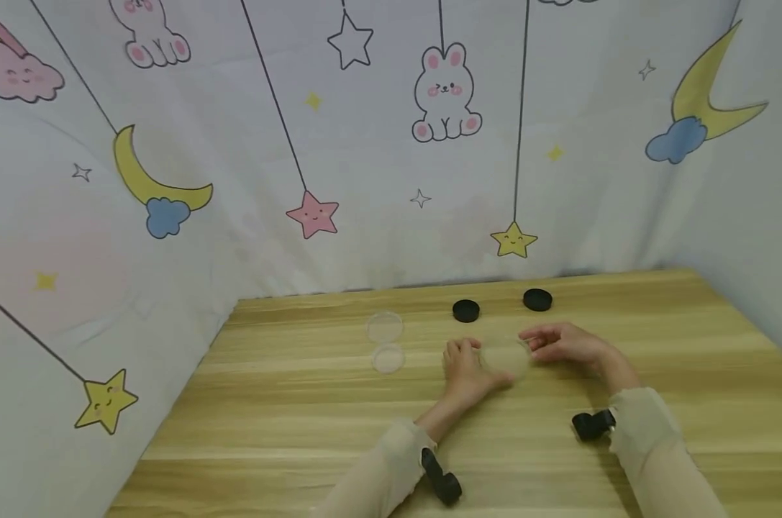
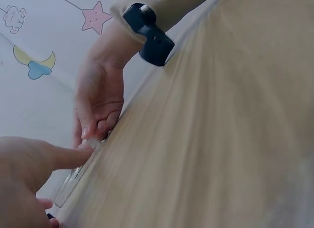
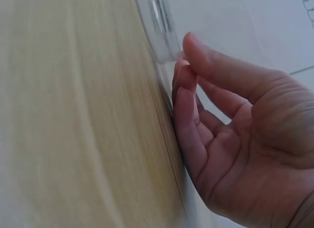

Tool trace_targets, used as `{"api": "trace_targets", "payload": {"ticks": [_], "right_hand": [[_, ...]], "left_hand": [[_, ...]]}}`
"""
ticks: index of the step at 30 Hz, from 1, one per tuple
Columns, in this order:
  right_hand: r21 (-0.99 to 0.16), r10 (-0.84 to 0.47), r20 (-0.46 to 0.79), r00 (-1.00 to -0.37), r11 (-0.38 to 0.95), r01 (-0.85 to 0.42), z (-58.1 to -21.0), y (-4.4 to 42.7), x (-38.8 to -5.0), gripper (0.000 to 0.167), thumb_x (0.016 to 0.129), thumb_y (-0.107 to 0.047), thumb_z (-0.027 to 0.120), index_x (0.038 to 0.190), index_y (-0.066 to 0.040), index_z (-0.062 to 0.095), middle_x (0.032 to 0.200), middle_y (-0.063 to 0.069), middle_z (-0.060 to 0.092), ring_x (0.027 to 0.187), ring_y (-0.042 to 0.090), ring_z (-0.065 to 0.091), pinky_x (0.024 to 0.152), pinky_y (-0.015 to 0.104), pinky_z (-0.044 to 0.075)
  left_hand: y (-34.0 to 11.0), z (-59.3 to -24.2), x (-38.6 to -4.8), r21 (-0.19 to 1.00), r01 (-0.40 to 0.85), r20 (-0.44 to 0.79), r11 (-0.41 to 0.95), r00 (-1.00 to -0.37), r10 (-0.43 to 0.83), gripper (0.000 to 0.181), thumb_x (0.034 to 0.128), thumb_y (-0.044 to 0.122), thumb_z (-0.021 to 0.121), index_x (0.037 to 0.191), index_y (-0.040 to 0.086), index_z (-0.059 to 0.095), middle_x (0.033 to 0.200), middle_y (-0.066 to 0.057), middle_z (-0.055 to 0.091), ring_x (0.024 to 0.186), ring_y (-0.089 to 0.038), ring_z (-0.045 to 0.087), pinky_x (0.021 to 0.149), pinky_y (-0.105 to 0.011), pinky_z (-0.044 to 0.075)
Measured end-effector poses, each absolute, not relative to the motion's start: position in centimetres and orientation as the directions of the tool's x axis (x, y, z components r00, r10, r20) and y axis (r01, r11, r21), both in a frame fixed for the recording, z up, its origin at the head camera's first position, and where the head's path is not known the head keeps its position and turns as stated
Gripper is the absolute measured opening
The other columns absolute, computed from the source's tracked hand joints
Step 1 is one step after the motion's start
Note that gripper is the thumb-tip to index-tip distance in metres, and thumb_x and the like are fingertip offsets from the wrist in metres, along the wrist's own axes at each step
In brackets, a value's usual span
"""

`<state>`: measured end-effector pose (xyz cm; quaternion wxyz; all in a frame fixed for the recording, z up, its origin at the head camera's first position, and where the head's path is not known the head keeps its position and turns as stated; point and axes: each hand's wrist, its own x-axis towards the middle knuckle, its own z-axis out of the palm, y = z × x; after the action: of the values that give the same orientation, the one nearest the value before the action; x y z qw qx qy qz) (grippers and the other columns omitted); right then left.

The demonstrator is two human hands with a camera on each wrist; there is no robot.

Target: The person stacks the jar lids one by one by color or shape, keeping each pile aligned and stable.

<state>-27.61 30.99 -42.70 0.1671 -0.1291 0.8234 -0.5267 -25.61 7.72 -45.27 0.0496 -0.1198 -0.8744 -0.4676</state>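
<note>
A clear round container point(image 1: 503, 358) lies flat on the wooden table between the two hands. My left hand point(image 1: 467, 374) curls round its left side, thumb at the near edge; the left wrist view shows this hand point(image 2: 29, 176) and the container's clear side point(image 2: 72, 183). At the container's right edge, my right hand point(image 1: 570, 345) pinches the rim between thumb and fingertips. The right wrist view has the right hand point(image 3: 245, 130) beside the clear wall point(image 3: 159, 27), the exact grip partly hidden by the fingers.
Two clear round pieces point(image 1: 385, 327) point(image 1: 388, 358) lie left of the hands. Beyond the hands, a black disc point(image 1: 465, 311) and another black disc point(image 1: 537, 299) rest near the table's back edge. A printed curtain point(image 1: 378, 158) hangs behind the table point(image 1: 287, 432).
</note>
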Motion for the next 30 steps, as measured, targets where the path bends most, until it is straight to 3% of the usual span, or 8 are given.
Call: {"api": "trace_targets", "payload": {"ticks": [7, 17, 24, 30], "right_hand": [[-0.92, -0.394, -0.165, -0.904, 0.391, -0.003, -43.5, 31.1, -27.1, 0.059, 0.088, -0.008, 0.069, 0.137, 0.015, 0.044, 0.101, -0.004, 0.062, 0.09, -0.001, 0.057, 0.077, 0.017, 0.052], [-0.919, -0.382, -0.174, -0.908, 0.395, 0.01, -43.3, 31.2, -27.3, 0.06, 0.088, -0.011, 0.069, 0.138, 0.012, 0.045, 0.098, -0.006, 0.063, 0.088, -0.001, 0.059, 0.076, 0.018, 0.052], [-0.926, -0.372, -0.201, -0.906, 0.375, 0.052, -43.1, 31.7, -27.5, 0.069, 0.09, -0.015, 0.069, 0.146, 0.009, 0.035, 0.114, 0.005, 0.063, 0.096, -0.001, 0.06, 0.083, 0.019, 0.052], [-0.933, -0.37, -0.234, -0.899, 0.345, 0.101, -42.7, 32.3, -27.8, 0.072, 0.094, -0.02, 0.065, 0.15, 0.004, 0.028, 0.124, 0.006, 0.057, 0.1, -0.001, 0.059, 0.087, 0.022, 0.052]], "left_hand": [[7.8, -45.7, -24.7, 0.744, 0.292, 0.236, 0.601, -0.956, 0.174, 0.068, 0.0551, 0.034, 0.095, 0.103, 0.008, 0.054, 0.1, -0.003, 0.042, 0.092, -0.017, 0.039, 0.083, -0.028, 0.038], [7.7, -45.5, -25.0, 0.745, 0.294, 0.226, 0.599, -0.956, 0.188, 0.071, 0.0556, 0.034, 0.095, 0.106, 0.007, 0.053, 0.1, -0.003, 0.042, 0.092, -0.016, 0.038, 0.084, -0.027, 0.036], [7.3, -44.9, -25.4, 0.798, 0.264, 0.19, 0.542, -0.963, 0.188, 0.075, 0.0567, 0.031, 0.095, 0.111, 0.003, 0.051, 0.105, -0.007, 0.046, 0.096, -0.019, 0.041, 0.083, -0.027, 0.041], [6.9, -44.0, -26.3, 0.874, 0.147, 0.056, 0.464, -0.977, 0.204, 0.072, 0.0642, 0.028, 0.092, 0.118, 0.002, 0.052, 0.115, -0.012, 0.049, 0.105, -0.024, 0.045, 0.091, -0.034, 0.044]]}}
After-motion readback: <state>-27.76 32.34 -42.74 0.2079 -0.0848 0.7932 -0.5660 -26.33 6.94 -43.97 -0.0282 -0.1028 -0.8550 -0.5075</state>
